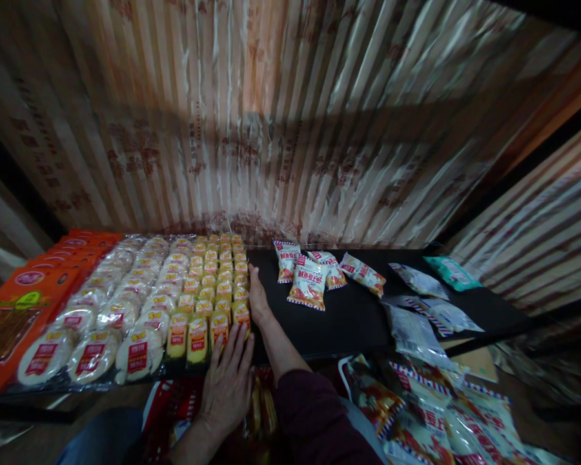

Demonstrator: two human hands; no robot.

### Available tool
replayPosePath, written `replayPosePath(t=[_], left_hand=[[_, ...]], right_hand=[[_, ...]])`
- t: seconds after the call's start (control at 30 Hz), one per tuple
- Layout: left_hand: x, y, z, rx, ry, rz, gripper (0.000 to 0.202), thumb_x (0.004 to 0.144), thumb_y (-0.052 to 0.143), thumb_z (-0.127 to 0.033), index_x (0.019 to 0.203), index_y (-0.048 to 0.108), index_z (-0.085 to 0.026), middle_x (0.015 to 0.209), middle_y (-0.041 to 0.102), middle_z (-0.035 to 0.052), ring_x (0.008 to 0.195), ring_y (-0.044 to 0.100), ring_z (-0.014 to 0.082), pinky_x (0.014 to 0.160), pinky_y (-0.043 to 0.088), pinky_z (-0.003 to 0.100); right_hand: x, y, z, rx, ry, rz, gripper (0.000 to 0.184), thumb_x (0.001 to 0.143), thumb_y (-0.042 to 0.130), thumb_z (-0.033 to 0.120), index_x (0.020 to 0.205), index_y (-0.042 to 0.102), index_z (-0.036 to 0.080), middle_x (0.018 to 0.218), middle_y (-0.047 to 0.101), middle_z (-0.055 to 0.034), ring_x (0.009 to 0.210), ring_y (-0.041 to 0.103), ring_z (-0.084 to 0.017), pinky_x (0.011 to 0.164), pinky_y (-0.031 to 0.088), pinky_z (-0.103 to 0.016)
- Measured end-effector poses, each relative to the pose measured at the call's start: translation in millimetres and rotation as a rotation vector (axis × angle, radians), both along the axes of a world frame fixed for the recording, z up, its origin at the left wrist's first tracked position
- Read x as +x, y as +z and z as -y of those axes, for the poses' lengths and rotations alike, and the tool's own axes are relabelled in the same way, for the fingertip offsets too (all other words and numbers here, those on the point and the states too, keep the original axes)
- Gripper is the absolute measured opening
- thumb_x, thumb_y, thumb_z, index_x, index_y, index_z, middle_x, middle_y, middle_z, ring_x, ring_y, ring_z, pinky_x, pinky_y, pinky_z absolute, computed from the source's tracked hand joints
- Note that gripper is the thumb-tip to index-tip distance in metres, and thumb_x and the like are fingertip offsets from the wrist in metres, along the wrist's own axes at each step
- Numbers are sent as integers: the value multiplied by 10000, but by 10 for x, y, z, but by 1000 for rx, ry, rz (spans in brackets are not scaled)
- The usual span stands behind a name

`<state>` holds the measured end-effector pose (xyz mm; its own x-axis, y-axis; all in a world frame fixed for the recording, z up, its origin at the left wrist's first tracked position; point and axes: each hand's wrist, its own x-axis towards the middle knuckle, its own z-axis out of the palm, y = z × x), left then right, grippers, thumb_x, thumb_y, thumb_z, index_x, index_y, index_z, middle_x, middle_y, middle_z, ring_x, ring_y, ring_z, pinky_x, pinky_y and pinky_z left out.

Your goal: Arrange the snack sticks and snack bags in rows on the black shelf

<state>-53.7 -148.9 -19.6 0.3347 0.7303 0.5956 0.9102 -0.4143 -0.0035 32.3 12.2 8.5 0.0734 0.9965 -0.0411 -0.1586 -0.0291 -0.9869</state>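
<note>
My left hand (228, 380) lies flat with fingers spread against the front ends of the rows of small yellow packets (217, 284) at the shelf's near edge. My right hand (257, 296) reaches further in, its side pressed along the right flank of those yellow rows, fingers straight. Both hands hold nothing. Left of the yellow rows stand rows of round white cakes with red labels (121, 303). On the black shelf (353, 316) to the right of my right hand lie a few loose red-and-white snack bags (310, 281).
Orange flat packs (24, 303) fill the shelf's far left. Clear and green bags (436, 290) lie scattered at the right end. A container of more red-and-white bags (430, 413) sits below at the lower right. Striped plastic sheeting (290, 129) hangs behind.
</note>
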Motion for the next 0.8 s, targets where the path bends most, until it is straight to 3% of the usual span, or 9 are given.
replayPosePath(t=[0.13, 0.3, 0.5, 0.57, 0.67, 0.73, 0.8], left_hand=[[-5, -7, -1, 11, -10, 2, 481, 860, 468, -338, 1314, 505, -182, 1430, 439, 104, 1409, 204, 234, 1151, 39, 418], [-10, -37, -11, 40, -24, -10, 491, 857, 464, -296, 1339, 473, -201, 1424, 446, 106, 1407, 218, 215, 1151, 39, 423], [33, 55, 47, 110, -85, -25, 454, 849, 453, -279, 1265, 542, -121, 1373, 504, 128, 1410, 200, 210, 1160, 44, 410], [37, 63, 155, 114, -118, -29, 444, 848, 449, -274, 1244, 556, -106, 1365, 511, 133, 1405, 211, 227, 1161, 56, 427], [6, -6, 427, 101, -212, 2, 426, 829, 448, -233, 1224, 572, -133, 1360, 523, 98, 1376, 283, 236, 1139, 193, 397], [-30, -108, 645, 37, -269, 57, 439, 808, 444, -182, 1229, 569, -171, 1349, 541, 51, 1325, 375, 199, 1052, 351, 304], [-60, -232, 843, -122, -338, 97, 418, 789, 440, -145, 1169, 608, -195, 1285, 594, 48, 1226, 493, 165, 963, 440, 247]], right_hand=[[69, 18, 100, -26, -57, -37, 777, 850, 285, 682, 1405, 372, 145, 1495, 312, -43, 1393, 264, -176, 1141, 208, -309], [187, 12, 407, 0, -76, -83, 809, 810, 334, 713, 1401, 381, 161, 1494, 321, -48, 1402, 243, -187, 1148, 200, -331], [259, 109, 982, 6, -106, -155, 742, 757, 461, 713, 1296, 529, 208, 1436, 432, -72, 1299, 431, -236, 1101, 293, -379], [271, 119, 1215, 0, -138, -204, 690, 736, 507, 704, 1201, 608, 204, 1337, 547, -94, 1199, 529, -241, 1039, 372, -379], [298, 43, 1610, -96, -249, -268, 601, 719, 535, 693, 1003, 689, 186, 983, 718, -94, 933, 650, -222, 857, 487, -340], [314, -86, 1874, -157, -284, -239, 511, 693, 599, 647, 914, 700, 197, 774, 707, -41, 747, 644, -181, 704, 501, -279], [312, -271, 2098, -196, -268, -205, 435, 647, 666, 596, 787, 698, 185, 687, 675, -22, 659, 617, -160, 622, 484, -248]])
